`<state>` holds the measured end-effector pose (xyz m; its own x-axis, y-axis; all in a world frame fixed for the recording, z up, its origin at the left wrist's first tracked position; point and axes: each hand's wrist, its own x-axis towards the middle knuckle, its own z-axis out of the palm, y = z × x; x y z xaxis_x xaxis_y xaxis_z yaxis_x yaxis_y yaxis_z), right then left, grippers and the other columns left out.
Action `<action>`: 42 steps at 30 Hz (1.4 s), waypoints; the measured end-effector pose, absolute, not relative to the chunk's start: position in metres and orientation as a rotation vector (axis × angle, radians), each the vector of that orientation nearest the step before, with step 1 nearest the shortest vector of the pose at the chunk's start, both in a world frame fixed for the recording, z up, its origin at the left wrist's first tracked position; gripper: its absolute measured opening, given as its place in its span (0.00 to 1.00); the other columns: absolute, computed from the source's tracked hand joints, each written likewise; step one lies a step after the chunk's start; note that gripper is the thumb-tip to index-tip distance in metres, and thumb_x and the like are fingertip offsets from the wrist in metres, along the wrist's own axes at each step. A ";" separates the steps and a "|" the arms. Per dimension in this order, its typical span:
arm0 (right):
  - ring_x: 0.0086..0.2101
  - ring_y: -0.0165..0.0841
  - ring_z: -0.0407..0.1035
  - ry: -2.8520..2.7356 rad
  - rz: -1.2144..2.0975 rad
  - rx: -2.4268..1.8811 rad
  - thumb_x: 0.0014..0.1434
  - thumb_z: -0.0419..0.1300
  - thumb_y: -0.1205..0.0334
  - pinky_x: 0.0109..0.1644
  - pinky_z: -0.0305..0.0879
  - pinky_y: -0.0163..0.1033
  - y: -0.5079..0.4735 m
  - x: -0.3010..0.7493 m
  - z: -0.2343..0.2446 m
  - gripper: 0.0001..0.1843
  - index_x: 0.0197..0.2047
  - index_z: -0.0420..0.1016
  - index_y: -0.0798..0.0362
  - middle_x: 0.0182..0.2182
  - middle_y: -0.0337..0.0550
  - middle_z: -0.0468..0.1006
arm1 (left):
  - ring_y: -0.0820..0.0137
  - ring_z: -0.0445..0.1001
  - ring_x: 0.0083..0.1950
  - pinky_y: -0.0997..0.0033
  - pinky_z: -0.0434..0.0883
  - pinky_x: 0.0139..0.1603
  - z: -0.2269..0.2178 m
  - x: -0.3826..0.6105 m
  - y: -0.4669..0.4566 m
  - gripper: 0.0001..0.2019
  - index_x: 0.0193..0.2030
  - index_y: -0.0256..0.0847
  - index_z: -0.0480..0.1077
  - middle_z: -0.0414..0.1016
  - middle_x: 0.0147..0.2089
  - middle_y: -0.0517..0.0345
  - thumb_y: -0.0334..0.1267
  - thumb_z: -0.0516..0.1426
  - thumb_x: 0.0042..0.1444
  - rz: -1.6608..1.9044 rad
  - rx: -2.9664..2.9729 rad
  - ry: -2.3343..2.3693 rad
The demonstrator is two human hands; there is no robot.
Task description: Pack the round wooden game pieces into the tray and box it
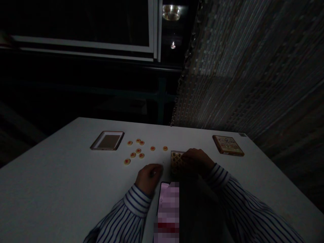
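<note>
Xiangqi pieces fill a small clear tray [173, 152] in front of me, its right part covered by my right hand [198, 160]. That hand's fingers are bent down over the tray's pieces; what they grip is hidden in the dark. To the left, my left hand [149, 177] is curled with thumb and fingers together, just above the table; anything in it is too dark to make out. Several round pieces with red characters lie loose beyond it, among them a near one [127, 162], a middle one [153, 148] and one closest to the tray [165, 148].
An open shallow box half [107, 140] lies at the table's back left. A printed box lid [228, 145] lies at the right. Below my hands is a phone [164, 195], partly pixelated. A bead curtain [227, 74] hangs behind the white table [83, 182].
</note>
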<state>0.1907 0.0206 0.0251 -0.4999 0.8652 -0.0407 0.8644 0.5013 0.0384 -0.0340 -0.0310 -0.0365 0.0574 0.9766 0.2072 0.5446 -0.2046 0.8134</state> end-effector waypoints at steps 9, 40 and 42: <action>0.38 0.32 0.67 2.668 -0.027 1.402 0.58 0.46 0.59 0.38 0.56 0.34 0.038 0.152 0.034 0.14 0.39 0.72 0.50 0.37 0.45 0.74 | 0.67 0.72 0.40 0.65 0.68 0.43 -0.030 -0.078 -0.030 0.13 0.37 0.40 0.72 0.75 0.37 0.54 0.41 0.50 0.51 0.994 2.001 1.641; 0.38 0.34 0.67 3.110 -0.103 1.083 0.56 0.48 0.60 0.40 0.58 0.40 0.032 0.060 0.020 0.13 0.40 0.70 0.51 0.35 0.44 0.74 | 0.73 0.70 0.29 0.72 0.68 0.33 -0.024 -0.111 -0.022 0.12 0.33 0.37 0.65 0.72 0.28 0.59 0.40 0.58 0.42 1.278 1.366 1.480; 0.36 0.32 0.68 3.160 -0.186 1.122 0.55 0.49 0.61 0.39 0.59 0.38 0.027 0.066 0.019 0.12 0.38 0.71 0.53 0.34 0.44 0.75 | 0.75 0.69 0.27 0.75 0.67 0.31 -0.017 -0.099 -0.024 0.12 0.31 0.37 0.64 0.70 0.26 0.61 0.37 0.60 0.39 1.330 1.247 1.339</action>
